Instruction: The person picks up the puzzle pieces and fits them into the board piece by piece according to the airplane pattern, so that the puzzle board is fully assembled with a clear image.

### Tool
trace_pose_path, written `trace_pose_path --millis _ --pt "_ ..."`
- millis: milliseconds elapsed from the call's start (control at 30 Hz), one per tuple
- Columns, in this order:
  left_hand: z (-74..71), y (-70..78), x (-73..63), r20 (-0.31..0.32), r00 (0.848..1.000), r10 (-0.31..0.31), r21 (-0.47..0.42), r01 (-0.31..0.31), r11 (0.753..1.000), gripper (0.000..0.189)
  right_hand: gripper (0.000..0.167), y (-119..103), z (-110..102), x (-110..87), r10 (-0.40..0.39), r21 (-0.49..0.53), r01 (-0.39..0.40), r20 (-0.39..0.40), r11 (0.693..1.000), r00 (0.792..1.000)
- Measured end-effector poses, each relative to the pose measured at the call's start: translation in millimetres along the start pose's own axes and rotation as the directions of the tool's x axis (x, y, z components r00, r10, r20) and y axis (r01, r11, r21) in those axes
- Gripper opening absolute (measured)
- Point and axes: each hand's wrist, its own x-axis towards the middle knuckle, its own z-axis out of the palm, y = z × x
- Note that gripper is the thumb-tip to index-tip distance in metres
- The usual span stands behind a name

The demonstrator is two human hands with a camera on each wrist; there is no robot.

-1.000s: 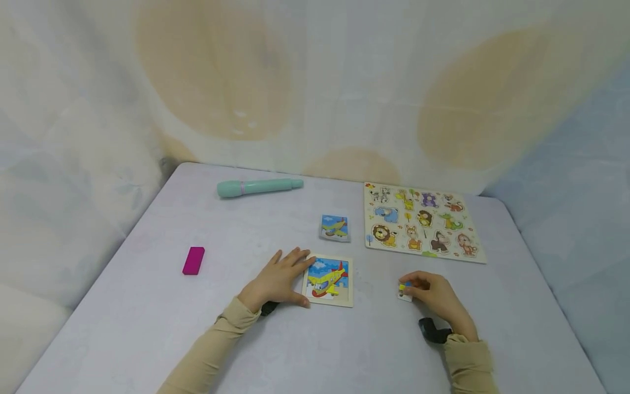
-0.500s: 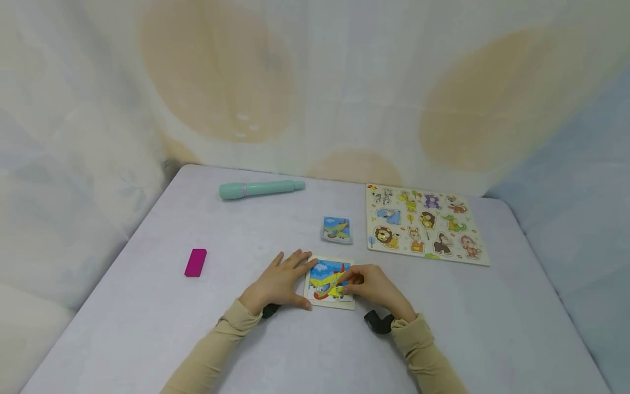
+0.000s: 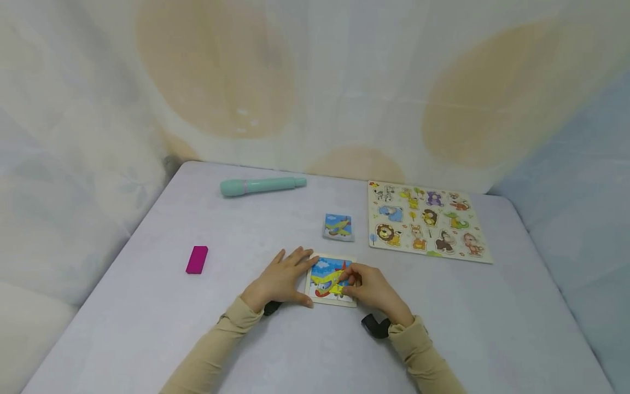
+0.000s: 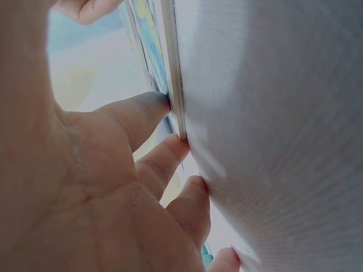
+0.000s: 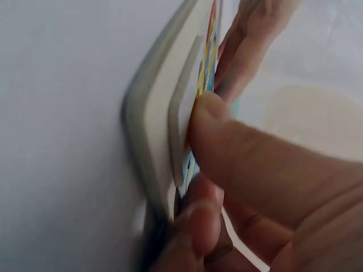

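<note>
A small airplane jigsaw puzzle point(image 3: 327, 266) in a pale wooden tray point(image 3: 332, 302) lies in front of me. My left hand point(image 3: 280, 278) rests with spread fingers along the tray's left side; in the left wrist view its fingertips touch the tray edge point(image 4: 175, 85) and the tabletop. My right hand point(image 3: 373, 285) is over the tray's lower right corner. Between its thumb and fingers it pinches a puzzle piece point(image 5: 184, 105), which sits slightly raised and tilted over the corner in the right wrist view. The fingers hide part of the picture in the head view.
Behind the tray lies a small airplane picture block point(image 3: 338, 227). An animal puzzle board point(image 3: 428, 221) is at the back right. A mint-green microphone-shaped stick point(image 3: 263, 186) lies at the back, and a magenta block point(image 3: 197, 259) on the left.
My right hand has brought the puzzle piece leftward from the table on the right to the tray's lower right corner. The left hand has stayed at the tray's left side.
</note>
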Motion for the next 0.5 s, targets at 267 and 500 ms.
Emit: trace_pose_path --millis 267,500 --pt "-1.2 -0.9 -2.4 0.002 1.0 -0.01 0.001 0.01 1.0 0.101 0.02 0.2 4.4 3.2 0.032 0.027 -0.031 -0.014 0.999 0.999" --pt "-5.6 -3.1 -6.0 -0.003 1.0 -0.019 -0.004 0.019 1.0 0.101 0.031 6.3 -8.3 2.6 -0.038 0.002 0.038 0.043 0.999 0.998"
